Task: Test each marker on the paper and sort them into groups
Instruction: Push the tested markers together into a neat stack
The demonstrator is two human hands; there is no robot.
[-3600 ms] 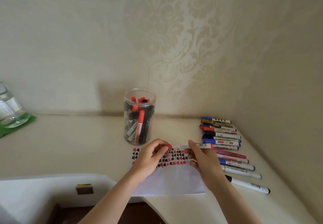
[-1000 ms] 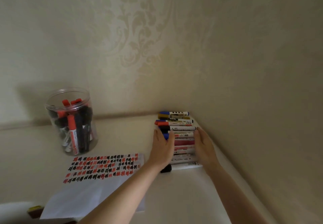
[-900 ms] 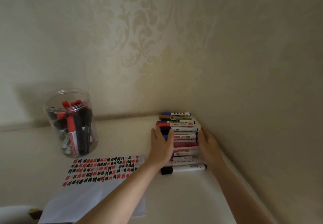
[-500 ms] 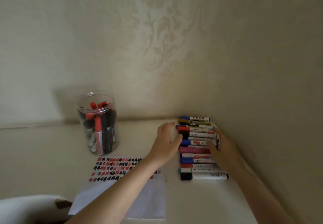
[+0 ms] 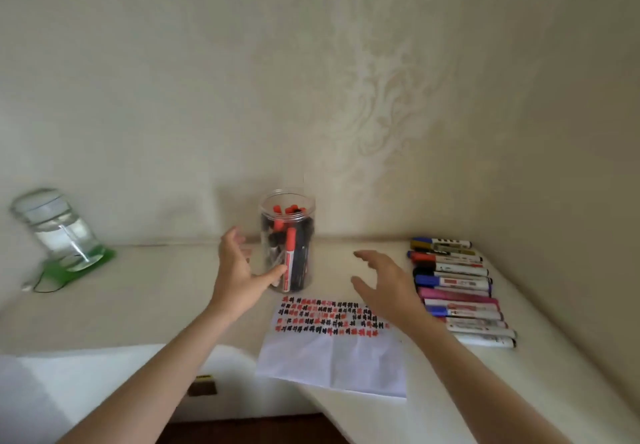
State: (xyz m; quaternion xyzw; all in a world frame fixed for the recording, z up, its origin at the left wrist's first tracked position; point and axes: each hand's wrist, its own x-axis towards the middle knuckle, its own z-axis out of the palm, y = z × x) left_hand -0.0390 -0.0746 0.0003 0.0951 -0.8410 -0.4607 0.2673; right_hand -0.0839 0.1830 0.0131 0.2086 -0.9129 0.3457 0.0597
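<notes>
Clear plastic makes up the jar [image 5: 287, 242] standing on the surface [image 5: 156, 291] near the back wall, packed with upright red and black markers [image 5: 290, 256] waiting for their test. You can expect it to be light but top-heavy and smooth-walled, so take it low around the body or it may tip; each marker inside is stiff and slim, best pinched just under its cap. Your left hand [image 5: 239, 270] is spread loose beside the jar, thumb at its lower wall, the grip not closed on anything. Your right hand [image 5: 384, 284] hovers with fingers splayed, holding nothing, above the paper [image 5: 332, 357] with its red and black marks. Sorted markers [image 5: 453, 291] lie in a tidy row to the right. A glass of water [image 5: 59, 232] sits far left.
</notes>
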